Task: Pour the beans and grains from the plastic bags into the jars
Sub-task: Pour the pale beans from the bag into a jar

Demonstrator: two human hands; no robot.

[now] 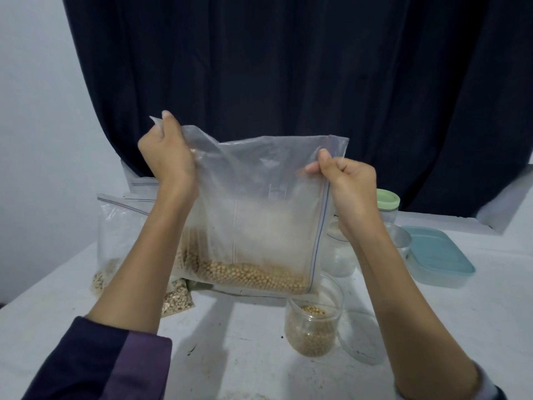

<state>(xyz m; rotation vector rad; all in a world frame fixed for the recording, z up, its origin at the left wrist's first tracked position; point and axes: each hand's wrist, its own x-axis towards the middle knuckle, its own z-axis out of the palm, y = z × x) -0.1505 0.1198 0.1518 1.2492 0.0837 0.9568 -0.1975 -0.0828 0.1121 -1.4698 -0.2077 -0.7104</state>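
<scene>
Holding a clear zip bag (259, 203) up over the table (259, 356), both hands grip it by its upper corners. Left hand (167, 157) is curled tight round the far top corner, plastic bunched in the fist, thumb up. Right hand (349, 180) pinches the other corner between thumb and curled fingers, right at the blue zip line, which runs down the bag's edge below that hand. So the bag is turned sideways: mouth to the right-hand side, lowest corner under the right hand.

That corner hangs just above an open jar (314, 319), directly beneath the right wrist. Judgement: the sideways hold makes the zip corner a spout, with the left hand kept higher to tip the load toward it.

Beans (253, 274): round, tan, pea-sized, lying in a shallow band along the bag's bottom edge, piled deeper under the left forearm. Bag walls look dusty and crumpled. Jar is clear plastic, partly filled with the same tan beans.

Beyond the left forearm, more zip bags (115, 235) of pale grain. Beyond the right hand, a green-lidded jar (388, 203) and a blue-lidded tub (435, 255).
</scene>
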